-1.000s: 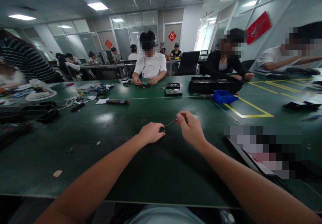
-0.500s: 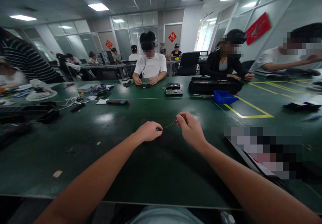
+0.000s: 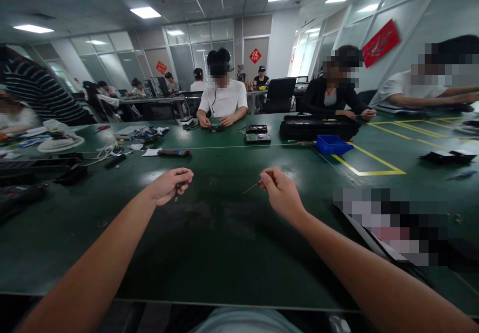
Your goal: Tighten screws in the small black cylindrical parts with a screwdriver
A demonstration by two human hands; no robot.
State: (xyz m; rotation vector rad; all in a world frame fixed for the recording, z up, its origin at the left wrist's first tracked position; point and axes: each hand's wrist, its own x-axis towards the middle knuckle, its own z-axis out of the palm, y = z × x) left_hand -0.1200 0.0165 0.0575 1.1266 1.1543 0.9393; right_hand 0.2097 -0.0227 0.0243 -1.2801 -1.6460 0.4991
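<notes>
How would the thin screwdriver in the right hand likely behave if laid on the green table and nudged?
The screwdriver looks slim and round-shafted, so it would probably roll on the smooth table. It seems light: the right hand pinches it with fingertips alone. The straight shaft suggests it is stiff.

I am seeing a red-handled screwdriver (image 3: 253, 187), a dark green table (image 3: 224, 258), a blue bin (image 3: 331, 144) and yellow lines (image 3: 368, 166) at two o'clock.

- Screwdriver (image 3: 251, 187): thin metal shaft, reddish handle, pinched in my right fingers (image 3: 266, 181), tip slanting down-left above the tabletop (image 3: 224, 233).
- Small dark part (image 3: 179, 185): pinched in my left fingers (image 3: 184, 175).
</notes>
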